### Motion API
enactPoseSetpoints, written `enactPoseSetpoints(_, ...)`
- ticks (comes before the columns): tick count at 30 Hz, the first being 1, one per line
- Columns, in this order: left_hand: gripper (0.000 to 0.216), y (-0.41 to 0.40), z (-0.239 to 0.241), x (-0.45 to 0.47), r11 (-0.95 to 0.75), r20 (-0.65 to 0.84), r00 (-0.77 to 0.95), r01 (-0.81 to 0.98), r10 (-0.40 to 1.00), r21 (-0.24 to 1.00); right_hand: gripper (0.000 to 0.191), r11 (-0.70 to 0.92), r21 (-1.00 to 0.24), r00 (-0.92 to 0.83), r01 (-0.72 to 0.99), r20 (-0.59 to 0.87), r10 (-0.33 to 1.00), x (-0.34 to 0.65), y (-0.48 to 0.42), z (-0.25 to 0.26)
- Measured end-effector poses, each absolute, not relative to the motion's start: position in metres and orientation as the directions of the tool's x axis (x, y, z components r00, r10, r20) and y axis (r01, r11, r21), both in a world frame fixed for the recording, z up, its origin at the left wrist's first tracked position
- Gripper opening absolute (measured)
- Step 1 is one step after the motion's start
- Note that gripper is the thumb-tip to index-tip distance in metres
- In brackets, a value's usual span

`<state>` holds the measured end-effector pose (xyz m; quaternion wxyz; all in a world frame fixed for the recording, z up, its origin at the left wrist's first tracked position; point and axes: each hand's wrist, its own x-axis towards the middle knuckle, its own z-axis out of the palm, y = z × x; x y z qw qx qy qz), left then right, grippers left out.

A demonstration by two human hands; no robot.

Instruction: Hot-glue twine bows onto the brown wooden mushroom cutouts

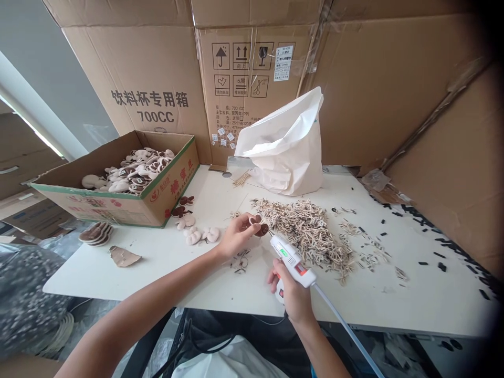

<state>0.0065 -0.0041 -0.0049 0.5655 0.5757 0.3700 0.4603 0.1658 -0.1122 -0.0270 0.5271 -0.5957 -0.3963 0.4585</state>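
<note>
The left hand (239, 234) is almost closed, and its thumb and fingers pinch a small round piece (260, 229), brown on one side, at the fingertips. The right hand (290, 296) is closed around the handle of a white glue gun (292, 261). The tip of the gun points to the small round piece and is very near it, but I cannot tell if they touch. For good work, this firm pinch seems right, because the fingers stay at the edge of the piece and away from the hot tip.

The glue gun's cable (346, 331) goes down past the table edge. Beside the hands lies a big pile of thin pale strips (305, 233), and some small dark bits (240, 261) are under the left hand. Near the left hand are a few cream shapes (192, 236). Farther left stands an open cardboard box (169, 184) with many similar shapes (136, 170) inside. A white plastic bag (285, 149) stands at the back of the white table (118, 278).
</note>
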Motion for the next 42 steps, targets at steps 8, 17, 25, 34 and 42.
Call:
enactPoseSetpoints(8, 0.035, -0.004, -0.004, 0.008, -0.081, 0.11, 0.274, -0.114, 0.955, 0.99, 0.041, -0.145, -0.989, 0.238, -0.016, -0.145, 0.96, 0.168, -0.112, -0.028)
enactPoseSetpoints(17, 0.037, -0.005, -0.001, 0.009, -0.081, 0.113, 0.245, -0.134, 0.963, 0.988, 0.04, -0.153, -0.988, 0.233, -0.013, -0.152, 0.961, 0.167, -0.112, -0.028)
enactPoseSetpoints(25, 0.033, -0.003, -0.003, 0.008, -0.095, 0.122, 0.238, -0.121, 0.964, 0.988, 0.039, -0.14, -0.99, 0.243, -0.033, -0.144, 0.959, 0.165, -0.113, -0.026)
enactPoseSetpoints(34, 0.035, -0.001, -0.007, 0.007, -0.107, 0.134, 0.24, -0.12, 0.962, 0.987, 0.041, -0.136, -0.991, 0.214, -0.018, -0.137, 0.967, 0.168, -0.111, -0.033)
enactPoseSetpoints(42, 0.036, -0.001, -0.006, 0.007, -0.082, 0.1, 0.246, -0.084, 0.964, 0.993, 0.042, -0.115, -0.99, 0.249, -0.081, -0.132, 0.96, 0.168, -0.111, -0.036)
